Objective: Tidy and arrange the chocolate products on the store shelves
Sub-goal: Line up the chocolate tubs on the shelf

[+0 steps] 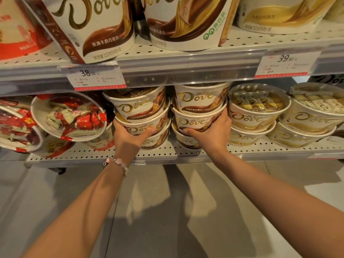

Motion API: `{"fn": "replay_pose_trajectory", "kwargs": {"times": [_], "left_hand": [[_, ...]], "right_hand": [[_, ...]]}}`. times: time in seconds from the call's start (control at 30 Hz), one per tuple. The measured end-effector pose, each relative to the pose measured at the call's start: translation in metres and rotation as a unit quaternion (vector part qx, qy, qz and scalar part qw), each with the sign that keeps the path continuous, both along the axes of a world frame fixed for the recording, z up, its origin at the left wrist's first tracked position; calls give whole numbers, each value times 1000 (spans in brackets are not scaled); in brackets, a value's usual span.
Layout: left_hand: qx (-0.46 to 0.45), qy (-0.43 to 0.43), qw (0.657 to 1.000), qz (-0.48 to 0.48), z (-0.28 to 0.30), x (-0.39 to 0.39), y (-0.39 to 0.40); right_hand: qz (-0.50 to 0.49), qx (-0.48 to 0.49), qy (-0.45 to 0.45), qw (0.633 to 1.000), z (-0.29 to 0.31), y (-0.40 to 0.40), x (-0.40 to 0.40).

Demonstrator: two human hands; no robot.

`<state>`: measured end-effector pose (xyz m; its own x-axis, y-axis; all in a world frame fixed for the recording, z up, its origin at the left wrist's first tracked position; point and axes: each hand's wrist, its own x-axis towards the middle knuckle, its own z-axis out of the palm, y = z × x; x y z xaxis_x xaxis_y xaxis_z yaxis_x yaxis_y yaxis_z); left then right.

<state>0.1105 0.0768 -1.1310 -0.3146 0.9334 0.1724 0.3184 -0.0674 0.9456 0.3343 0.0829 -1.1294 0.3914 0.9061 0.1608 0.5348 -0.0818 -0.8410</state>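
Head view: fingers (151,131) of left hand (128,135) curled round left tub stack (141,116), right hand (210,131) gripping right tub stack (199,112) on lower shelf (167,152). Best slid back together, squared, labels forward.

Two bare forearms, no sleeves in view.
Left wrist (116,163): bracelet (119,163) of pale pink beads, chunky and uneven, with a small dark piece on the outer side. Right hand (210,134) and wrist: nothing worn. No rings seen.
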Motion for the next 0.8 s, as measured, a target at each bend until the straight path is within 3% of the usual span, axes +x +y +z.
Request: {"fn": "replay_pose_trajectory", "kwargs": {"times": [0.23,0.6,0.8], "left_hand": [[15,-24,998,62,-25,17,-16],[31,-13,997,74,-35,23,6],[43,98,992,63,-43,9,5]], "right_hand": [[99,26,49,994,-1,-1,15],[114,57,91,988,-4,3,14],[157,67,91,981,-7,0,20]]}}
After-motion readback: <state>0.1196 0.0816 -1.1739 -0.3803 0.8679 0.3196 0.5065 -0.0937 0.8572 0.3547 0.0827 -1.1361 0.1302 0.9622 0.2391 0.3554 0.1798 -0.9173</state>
